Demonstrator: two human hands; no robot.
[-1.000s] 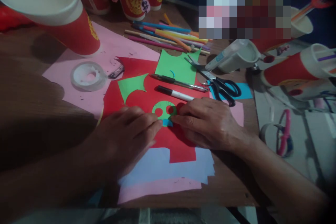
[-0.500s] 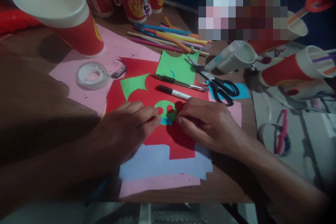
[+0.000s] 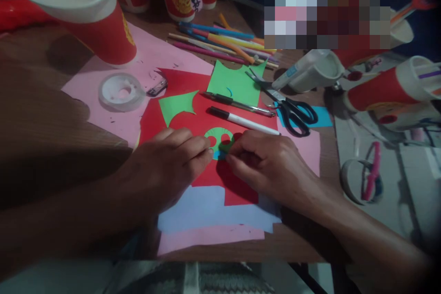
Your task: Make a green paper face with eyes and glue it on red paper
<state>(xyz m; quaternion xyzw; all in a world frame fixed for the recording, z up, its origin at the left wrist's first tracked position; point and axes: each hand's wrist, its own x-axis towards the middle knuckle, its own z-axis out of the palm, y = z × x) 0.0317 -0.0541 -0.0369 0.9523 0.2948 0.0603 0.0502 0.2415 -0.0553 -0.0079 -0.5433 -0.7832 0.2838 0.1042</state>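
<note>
Partly, the round green paper piece with two holes (image 3: pixel 218 133) is covered by the fingers; it lies on the red paper sheet (image 3: pixel 210 177), near the middle of the scene. The left hand (image 3: pixel 175 154) has its fingers bunched narrowly at the left edge of this piece, and the right hand (image 3: pixel 267 158) brings thumb and forefinger close together at its right edge. Whether either hand really grips it, I cannot tell. A small blue paper strip (image 3: pixel 217 154) at the near edge is half hidden by the right fingers. On the right, black-handled metal scissors (image 3: pixel 284 102) cover part of a blue paper rectangle (image 3: pixel 324 118). At far left, the large red-and-white paper cup (image 3: pixel 99 32) is cut by the upper border. At far right, a pixelated block conceals the background.
</note>
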